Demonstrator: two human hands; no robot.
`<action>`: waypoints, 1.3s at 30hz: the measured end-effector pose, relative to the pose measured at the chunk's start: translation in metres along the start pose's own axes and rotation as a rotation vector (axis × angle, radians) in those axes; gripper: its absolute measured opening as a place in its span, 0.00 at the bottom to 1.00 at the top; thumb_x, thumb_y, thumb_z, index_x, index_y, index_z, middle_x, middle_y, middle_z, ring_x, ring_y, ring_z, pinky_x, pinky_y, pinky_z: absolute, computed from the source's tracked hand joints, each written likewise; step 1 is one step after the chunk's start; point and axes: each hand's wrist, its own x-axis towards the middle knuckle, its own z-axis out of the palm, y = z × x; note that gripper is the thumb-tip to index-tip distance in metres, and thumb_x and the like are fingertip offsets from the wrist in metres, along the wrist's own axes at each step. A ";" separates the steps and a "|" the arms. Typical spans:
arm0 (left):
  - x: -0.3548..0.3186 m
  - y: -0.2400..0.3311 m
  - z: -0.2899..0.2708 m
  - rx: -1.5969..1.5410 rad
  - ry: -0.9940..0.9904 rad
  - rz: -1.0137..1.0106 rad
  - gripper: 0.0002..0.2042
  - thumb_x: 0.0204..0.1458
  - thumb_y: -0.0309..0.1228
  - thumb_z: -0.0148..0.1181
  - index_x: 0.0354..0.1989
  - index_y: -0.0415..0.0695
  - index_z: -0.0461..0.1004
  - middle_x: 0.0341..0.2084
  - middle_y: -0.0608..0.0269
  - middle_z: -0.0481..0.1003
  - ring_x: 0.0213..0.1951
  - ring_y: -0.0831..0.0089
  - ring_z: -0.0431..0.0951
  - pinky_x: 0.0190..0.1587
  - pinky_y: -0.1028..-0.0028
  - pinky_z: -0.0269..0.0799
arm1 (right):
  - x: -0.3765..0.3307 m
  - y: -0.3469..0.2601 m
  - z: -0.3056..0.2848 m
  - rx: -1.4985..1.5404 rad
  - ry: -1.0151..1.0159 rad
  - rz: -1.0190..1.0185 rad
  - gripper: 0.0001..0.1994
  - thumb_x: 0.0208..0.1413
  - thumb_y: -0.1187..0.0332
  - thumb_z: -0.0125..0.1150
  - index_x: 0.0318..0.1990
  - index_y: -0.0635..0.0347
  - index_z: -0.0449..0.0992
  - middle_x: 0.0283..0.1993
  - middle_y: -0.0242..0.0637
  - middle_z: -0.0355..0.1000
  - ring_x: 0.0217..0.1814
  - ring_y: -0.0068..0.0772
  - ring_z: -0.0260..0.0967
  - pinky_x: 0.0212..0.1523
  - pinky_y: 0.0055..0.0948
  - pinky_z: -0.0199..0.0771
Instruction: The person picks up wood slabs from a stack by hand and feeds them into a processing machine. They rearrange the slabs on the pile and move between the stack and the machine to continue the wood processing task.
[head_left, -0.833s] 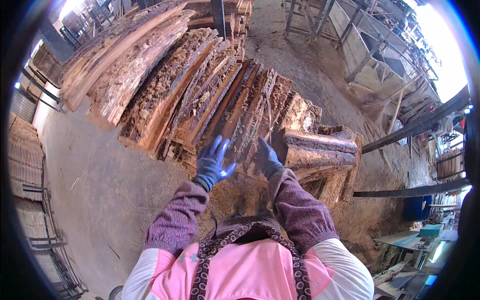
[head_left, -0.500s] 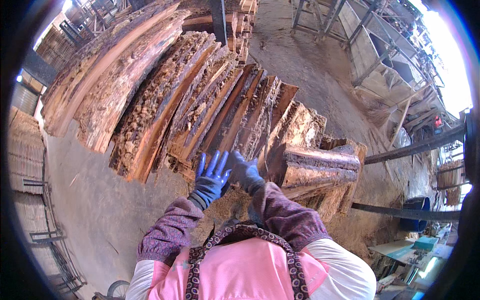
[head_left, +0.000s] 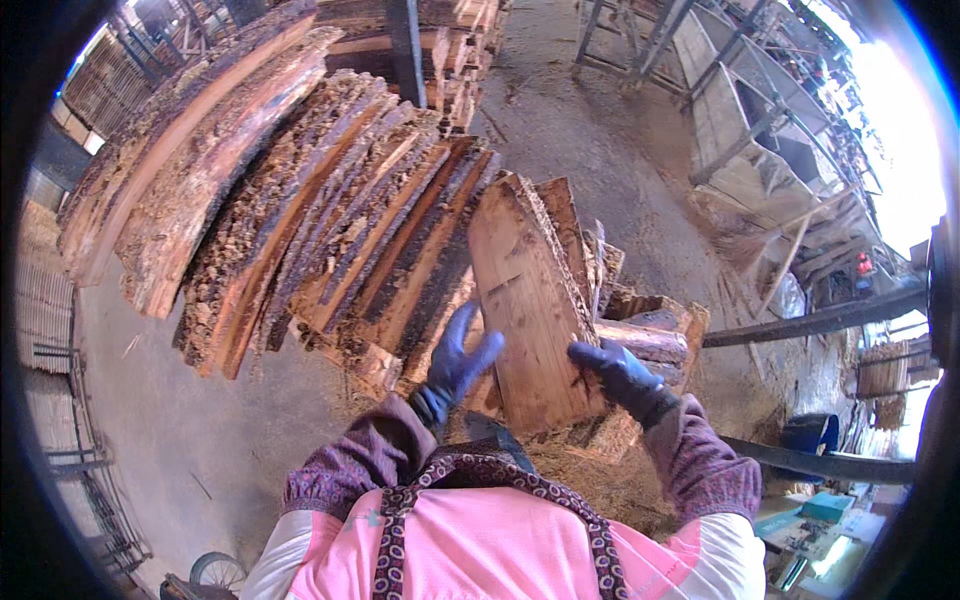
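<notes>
A wooden slab [head_left: 525, 300] with a pale sawn face stands tilted up in front of me, its top leaning away over the pile. My right hand [head_left: 622, 376], in a blue glove, grips the slab's lower right edge. The left hand [head_left: 458, 362], also gloved in blue, presses against the slab's lower left edge with its fingers spread. Behind it lies a big pile of rough bark-edged slabs [head_left: 330, 220], fanned out to the left and away from me.
A short sawn log [head_left: 645, 340] lies just right of the slab on a heap of offcuts. Sawdust covers the ground. Metal racks [head_left: 740, 110] stand at the upper right, a steel beam [head_left: 820, 320] and a blue barrel [head_left: 808, 436] at the right, a wheel [head_left: 215, 570] bottom left.
Both hands reached onto the pile, came together, and now hold one slab raised on end, sawn face toward me. My view has moved closer to the pile.
</notes>
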 end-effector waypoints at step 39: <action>-0.372 -0.127 0.351 0.197 -1.556 -0.077 0.27 0.59 0.21 0.48 0.67 0.41 0.50 0.60 0.54 0.62 0.61 0.61 0.63 0.63 0.66 0.61 | -0.433 0.514 0.195 0.819 1.336 -0.716 0.36 0.52 0.60 0.65 0.66 0.61 0.55 0.60 0.33 0.63 0.59 0.30 0.60 0.61 0.31 0.60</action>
